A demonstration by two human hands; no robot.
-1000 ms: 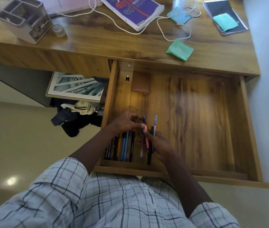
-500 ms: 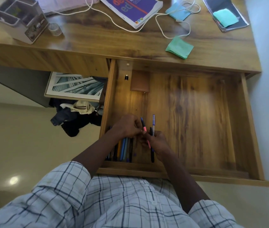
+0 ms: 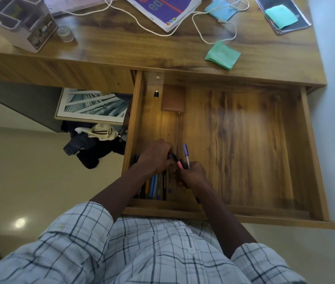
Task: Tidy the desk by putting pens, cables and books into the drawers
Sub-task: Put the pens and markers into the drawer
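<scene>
1. On the far left of the desk (image 3: 121, 48), a white organiser (image 3: 22, 23) with a small clear cup (image 3: 65, 33) just beside it.
2. In the near left corner of the open drawer (image 3: 244, 144), a row of pens (image 3: 154, 185) lying side by side.
3. Above that row, the left hand (image 3: 155, 157), curled, fingertips pinching a dark pen (image 3: 174, 157).
4. Just right, the right hand (image 3: 192, 175) closed around a pink pen (image 3: 181, 165) and a blue pen (image 3: 186, 153).
5. Far on the desk: purple book (image 3: 162, 9), white cable (image 3: 199, 29), green sticky pad (image 3: 223, 55).
</scene>
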